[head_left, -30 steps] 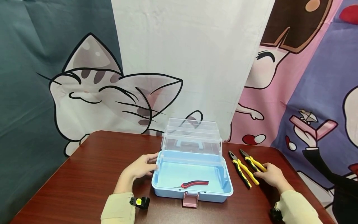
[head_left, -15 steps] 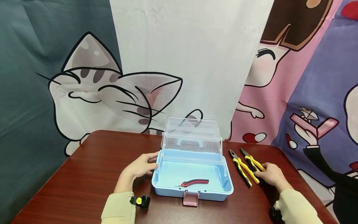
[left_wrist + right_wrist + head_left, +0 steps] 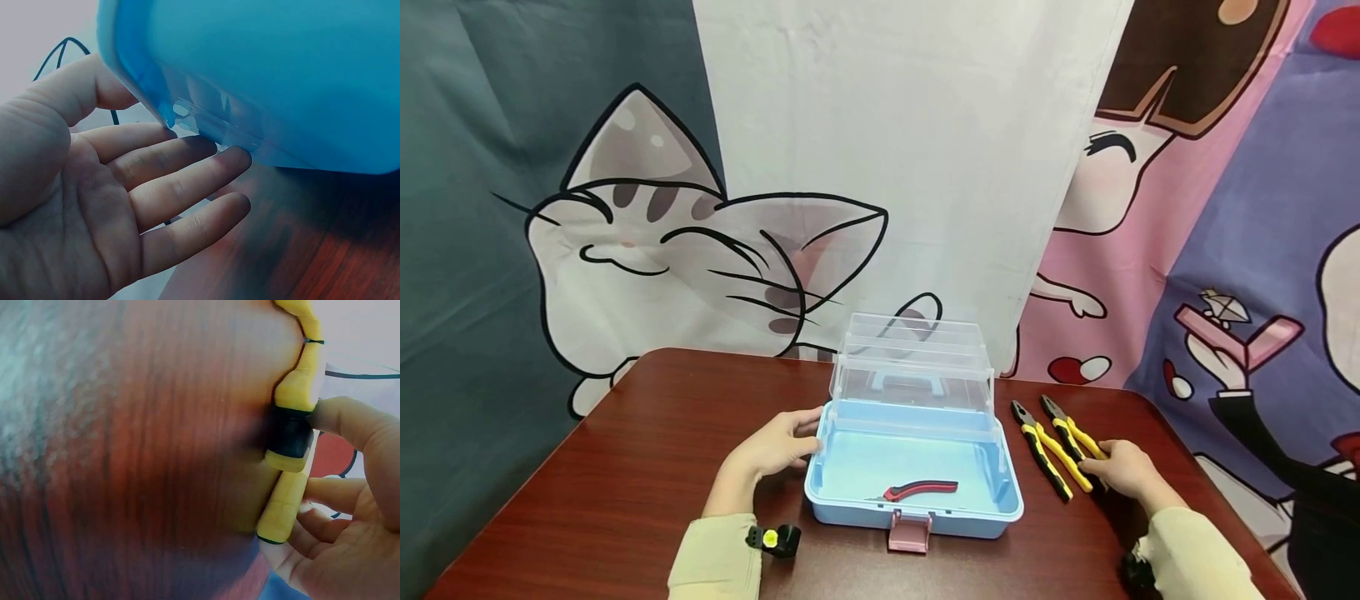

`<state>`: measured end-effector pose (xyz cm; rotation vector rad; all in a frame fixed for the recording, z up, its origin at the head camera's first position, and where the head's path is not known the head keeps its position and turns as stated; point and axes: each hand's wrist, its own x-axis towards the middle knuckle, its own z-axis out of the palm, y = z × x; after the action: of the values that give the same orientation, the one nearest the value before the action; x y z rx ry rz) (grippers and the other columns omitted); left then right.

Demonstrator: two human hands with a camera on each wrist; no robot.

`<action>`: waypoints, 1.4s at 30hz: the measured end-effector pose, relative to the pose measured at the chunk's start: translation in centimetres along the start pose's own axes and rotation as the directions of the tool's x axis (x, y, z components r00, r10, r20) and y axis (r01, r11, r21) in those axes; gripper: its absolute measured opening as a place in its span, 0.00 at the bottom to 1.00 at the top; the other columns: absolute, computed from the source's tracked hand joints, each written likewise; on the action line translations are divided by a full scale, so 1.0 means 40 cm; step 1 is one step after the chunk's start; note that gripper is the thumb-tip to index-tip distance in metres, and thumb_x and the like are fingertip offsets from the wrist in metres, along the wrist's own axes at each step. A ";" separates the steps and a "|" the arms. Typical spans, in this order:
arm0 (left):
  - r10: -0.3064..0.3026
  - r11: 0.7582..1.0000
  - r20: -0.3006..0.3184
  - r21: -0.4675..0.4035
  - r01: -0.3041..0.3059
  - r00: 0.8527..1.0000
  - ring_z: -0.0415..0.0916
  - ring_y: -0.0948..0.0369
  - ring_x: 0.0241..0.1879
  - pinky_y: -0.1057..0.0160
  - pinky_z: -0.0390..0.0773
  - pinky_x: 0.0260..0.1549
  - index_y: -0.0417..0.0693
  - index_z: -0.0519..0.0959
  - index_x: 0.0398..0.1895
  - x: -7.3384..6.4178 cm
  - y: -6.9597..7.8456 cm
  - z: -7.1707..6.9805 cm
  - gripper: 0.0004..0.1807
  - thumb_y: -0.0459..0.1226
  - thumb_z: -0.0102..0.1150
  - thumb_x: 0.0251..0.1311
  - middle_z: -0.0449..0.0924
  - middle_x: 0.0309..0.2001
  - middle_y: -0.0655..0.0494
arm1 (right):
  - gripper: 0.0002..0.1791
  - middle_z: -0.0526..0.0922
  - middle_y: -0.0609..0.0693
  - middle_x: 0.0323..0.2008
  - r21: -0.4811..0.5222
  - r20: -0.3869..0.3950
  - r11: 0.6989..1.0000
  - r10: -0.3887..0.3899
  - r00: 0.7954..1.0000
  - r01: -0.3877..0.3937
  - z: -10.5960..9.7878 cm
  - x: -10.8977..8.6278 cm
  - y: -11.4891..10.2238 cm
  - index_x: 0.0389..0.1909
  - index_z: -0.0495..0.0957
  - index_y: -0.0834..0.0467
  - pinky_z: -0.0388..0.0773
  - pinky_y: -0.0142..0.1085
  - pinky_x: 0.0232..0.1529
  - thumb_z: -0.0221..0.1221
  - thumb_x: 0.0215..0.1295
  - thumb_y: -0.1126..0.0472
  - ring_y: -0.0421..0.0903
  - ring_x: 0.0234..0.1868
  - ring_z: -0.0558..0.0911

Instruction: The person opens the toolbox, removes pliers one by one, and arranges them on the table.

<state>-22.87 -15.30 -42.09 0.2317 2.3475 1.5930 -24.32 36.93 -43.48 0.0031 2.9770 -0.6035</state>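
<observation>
A light blue toolbox (image 3: pixel 917 518) stands on the table with its clear lid (image 3: pixel 913 354) raised. My left hand (image 3: pixel 775 442) rests against its left side; in the left wrist view the fingers (image 3: pixel 181 194) are nearly straight along the wall. Inside the box lies a small tool with a curved red-and-black handle (image 3: pixel 925 489) and a thin tip. To the right of the box are two pairs of pliers with yellow-and-black handles. My right hand (image 3: pixel 1131 471) grips the handles of the right-hand pliers (image 3: pixel 1066 429), thumb on one side and fingers on the other. The other pliers (image 3: pixel 1051 454) lie beside them.
A pink latch (image 3: pixel 910 533) hangs down at the front of the toolbox. The dark red wooden table (image 3: pixel 647 467) extends around the box. Behind it hangs a printed cartoon cloth (image 3: pixel 910 150).
The handles of the right-hand pliers look slightly closer together in my right hand. My left hand stays at the toolbox's side.
</observation>
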 end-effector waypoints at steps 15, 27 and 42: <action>-0.009 1.000 0.001 -0.001 0.009 1.000 0.77 0.55 0.50 0.51 0.81 0.42 0.41 0.61 0.70 -0.004 0.003 -0.001 0.35 0.33 0.56 0.57 0.68 0.64 0.39 | 0.31 0.76 0.74 0.48 0.009 -0.046 0.999 -0.032 0.998 0.032 0.002 -0.005 -0.019 0.54 0.69 0.79 0.72 0.58 0.49 0.57 0.59 0.56 0.65 0.47 0.76; -0.018 1.000 -0.011 -0.002 0.018 1.000 0.76 0.55 0.51 0.50 0.81 0.42 0.44 0.62 0.70 -0.003 0.009 -0.001 0.35 0.34 0.57 0.56 0.68 0.65 0.41 | 0.32 0.80 0.63 0.31 0.074 -0.021 0.997 0.001 1.000 0.001 0.007 -0.015 -0.036 0.53 0.68 0.79 0.76 0.41 0.30 0.59 0.58 0.55 0.50 0.29 0.77; -0.023 1.000 -0.002 0.001 0.023 1.000 0.76 0.56 0.51 0.51 0.81 0.42 0.44 0.61 0.70 -0.005 0.003 -0.002 0.34 0.34 0.57 0.58 0.68 0.65 0.41 | 0.32 0.75 0.75 0.50 0.032 -0.016 0.999 -0.021 1.000 0.021 0.013 -0.035 -0.064 0.54 0.68 0.79 0.73 0.57 0.49 0.55 0.63 0.53 0.67 0.50 0.75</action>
<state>-22.70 -15.38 -41.94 0.2029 2.3442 1.5817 -22.92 34.40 -42.83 -0.0214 2.9855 -0.6574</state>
